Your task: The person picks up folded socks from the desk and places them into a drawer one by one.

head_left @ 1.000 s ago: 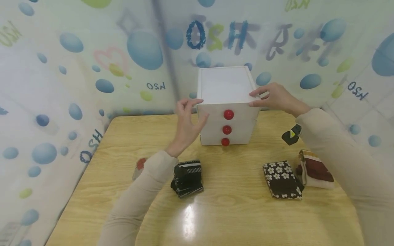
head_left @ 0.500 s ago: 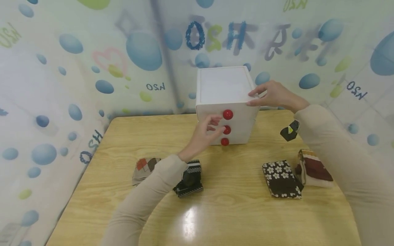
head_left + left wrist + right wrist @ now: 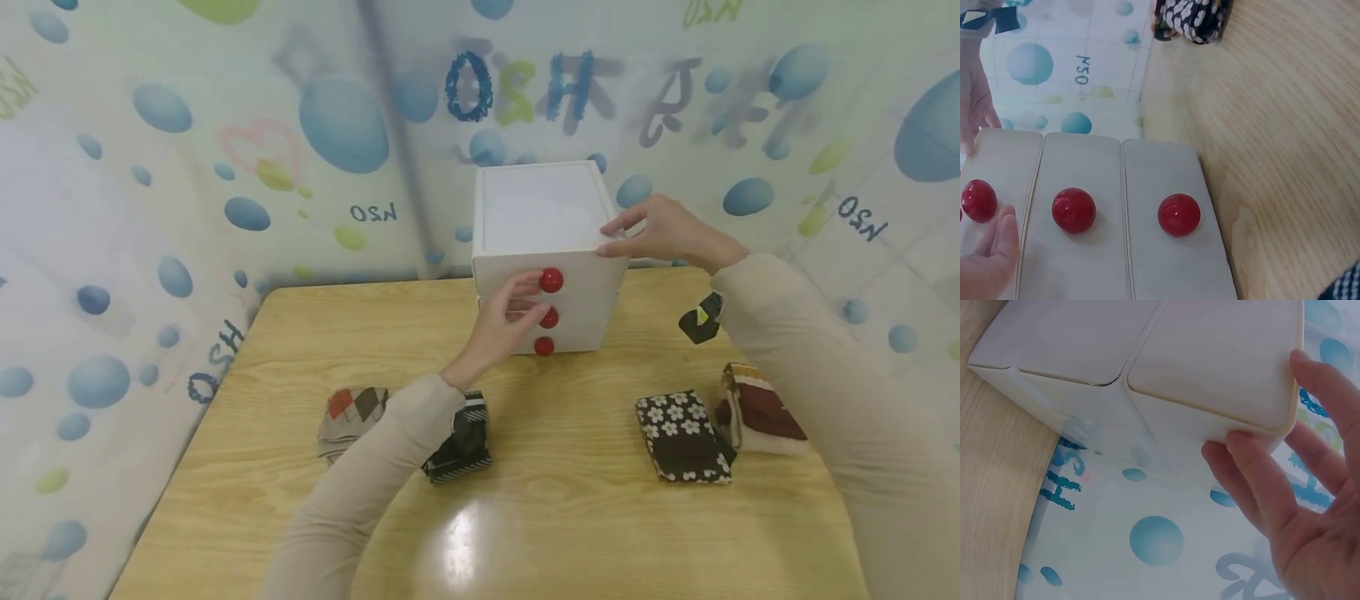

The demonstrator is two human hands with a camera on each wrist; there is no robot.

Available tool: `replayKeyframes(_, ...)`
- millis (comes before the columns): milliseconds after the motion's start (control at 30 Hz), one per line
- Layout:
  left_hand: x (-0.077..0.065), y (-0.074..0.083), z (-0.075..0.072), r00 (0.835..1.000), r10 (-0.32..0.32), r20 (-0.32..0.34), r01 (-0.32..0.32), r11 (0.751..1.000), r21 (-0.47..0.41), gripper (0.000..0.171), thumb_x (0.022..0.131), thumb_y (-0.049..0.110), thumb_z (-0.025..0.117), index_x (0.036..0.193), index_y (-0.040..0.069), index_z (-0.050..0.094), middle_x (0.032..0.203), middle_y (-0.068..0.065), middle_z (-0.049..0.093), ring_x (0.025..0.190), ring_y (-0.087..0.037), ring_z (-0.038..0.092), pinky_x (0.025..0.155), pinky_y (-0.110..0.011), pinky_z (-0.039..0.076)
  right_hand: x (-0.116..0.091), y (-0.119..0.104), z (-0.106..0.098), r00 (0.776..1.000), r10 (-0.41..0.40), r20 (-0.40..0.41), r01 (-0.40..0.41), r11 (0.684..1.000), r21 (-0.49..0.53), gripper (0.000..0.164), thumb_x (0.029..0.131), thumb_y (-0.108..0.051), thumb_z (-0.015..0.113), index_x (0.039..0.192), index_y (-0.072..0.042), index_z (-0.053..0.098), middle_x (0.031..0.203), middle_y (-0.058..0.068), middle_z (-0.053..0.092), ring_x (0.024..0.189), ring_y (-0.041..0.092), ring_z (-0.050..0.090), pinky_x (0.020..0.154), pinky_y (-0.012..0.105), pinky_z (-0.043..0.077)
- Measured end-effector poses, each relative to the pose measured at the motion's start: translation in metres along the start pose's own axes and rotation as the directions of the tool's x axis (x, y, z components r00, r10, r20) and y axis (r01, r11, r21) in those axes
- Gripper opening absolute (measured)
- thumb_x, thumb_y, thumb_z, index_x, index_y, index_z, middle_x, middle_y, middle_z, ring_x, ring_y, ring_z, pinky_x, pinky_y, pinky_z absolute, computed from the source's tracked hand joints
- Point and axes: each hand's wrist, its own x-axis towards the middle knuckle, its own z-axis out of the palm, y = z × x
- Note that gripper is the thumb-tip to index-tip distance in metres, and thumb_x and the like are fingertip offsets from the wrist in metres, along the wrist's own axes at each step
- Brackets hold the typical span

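Pale tabletop lies below. Left hand, fingers apart, flanks the glossy top knob, likely slippery, best pinched behind its bulge; beyond, the right hand grips the corner of the white drawer box, probably light, stiff.

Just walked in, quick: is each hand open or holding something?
Left hand: at the top red knob; grip cannot be told.
Right hand: holding the drawer box by a corner.
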Motion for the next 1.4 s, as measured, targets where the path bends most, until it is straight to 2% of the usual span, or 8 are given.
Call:
replayKeyframes(133, 0.003, -0.001, 0.001, 1.000, 0.020, -0.004, -0.020, 1.000, 0.022, 0.040, 0.088, 0.017, 0.056, 0.125, 0.013, 0.043, 0.112, -0.010, 0.054, 0.098, -0.018, 0.055, 0.083, -0.025, 0.046, -0.001, 0.001, 0.000, 1.000, 0.002, -0.003, -0.002, 1.000, 0.016, 0.061, 0.073, -0.043, 0.068, 0.116, -0.001, 0.057, 0.125, 0.020, 0.047, 0.112, 0.032, 0.041, 0.084, 0.048, 0.040)
replayKeyframes(300, 0.006, 0.000, 0.004, 1.000, -0.002, -0.001, 0.002, 1.000, 0.029, 0.042, 0.088, 0.016, 0.055, 0.127, 0.014, 0.042, 0.112, -0.008, 0.054, 0.099, -0.017, 0.054, 0.083, -0.025, 0.046, -0.002, 0.001, 0.000, 1.000, 0.006, -0.004, -0.005, 0.999, 0.036, 0.060, 0.073, -0.043, 0.068, 0.116, -0.003, 0.058, 0.125, 0.020, 0.047, 0.110, 0.029, 0.042, 0.080, 0.044, 0.041)
replayKeyframes(500, 0.011, 0.006, 0.006, 1.000, -0.004, -0.014, 0.005, 0.998, 0.068, 0.039, 0.088, 0.016, 0.055, 0.125, 0.012, 0.044, 0.105, -0.009, 0.056, 0.095, -0.018, 0.054, 0.083, -0.026, 0.046, -0.002, 0.000, 0.001, 1.000, 0.006, -0.005, -0.006, 0.999, 0.031, 0.060, 0.074, -0.044, 0.068, 0.117, -0.004, 0.057, 0.126, 0.019, 0.046, 0.111, 0.031, 0.043, 0.081, 0.045, 0.041)
replayKeyframes(767, 0.021, 0.008, 0.006, 0.999, -0.007, -0.051, 0.013, 0.993, 0.114, 0.032, 0.087, 0.015, 0.058, 0.117, 0.010, 0.049, 0.104, -0.006, 0.057, 0.088, -0.016, 0.057, 0.077, -0.023, 0.047, -0.003, 0.000, 0.001, 0.999, -0.018, -0.038, 0.019, 1.000, 0.009, 0.055, 0.075, -0.041, 0.067, 0.115, -0.004, 0.059, 0.115, 0.020, 0.054, 0.093, 0.026, 0.053, 0.069, 0.035, 0.045)
replayKeyframes(1033, 0.023, 0.008, 0.008, 0.995, -0.011, -0.096, 0.023, 0.992, 0.126, 0.028, 0.085, 0.014, 0.060, 0.112, 0.009, 0.053, 0.102, -0.006, 0.060, 0.086, -0.015, 0.058, 0.077, -0.021, 0.048, -0.002, 0.000, 0.000, 1.000, -0.005, -0.012, 0.005, 1.000, 0.021, 0.058, 0.075, -0.043, 0.067, 0.117, -0.004, 0.057, 0.124, 0.019, 0.048, 0.108, 0.029, 0.045, 0.081, 0.045, 0.042)
replayKeyframes(1167, 0.022, 0.007, 0.010, 0.995, -0.005, -0.103, 0.018, 0.992, 0.126, 0.028, 0.085, 0.014, 0.060, 0.112, 0.009, 0.053, 0.101, -0.005, 0.060, 0.086, -0.015, 0.059, 0.077, -0.021, 0.048, -0.002, 0.000, 0.000, 1.000, -0.004, -0.014, 0.004, 1.000, 0.017, 0.058, 0.075, -0.042, 0.067, 0.117, -0.004, 0.058, 0.123, 0.019, 0.049, 0.109, 0.029, 0.044, 0.082, 0.045, 0.042)
replayKeyframes(1400, 0.020, 0.004, 0.013, 0.994, -0.046, -0.098, 0.057, 0.992, 0.116, 0.030, 0.086, 0.017, 0.059, 0.114, 0.012, 0.052, 0.099, -0.005, 0.060, 0.087, -0.014, 0.058, 0.077, -0.022, 0.048, -0.001, 0.002, 0.001, 1.000, 0.008, -0.002, -0.008, 0.999, 0.040, 0.059, 0.075, -0.042, 0.067, 0.118, -0.004, 0.057, 0.125, 0.019, 0.047, 0.112, 0.031, 0.042, 0.087, 0.049, 0.040)
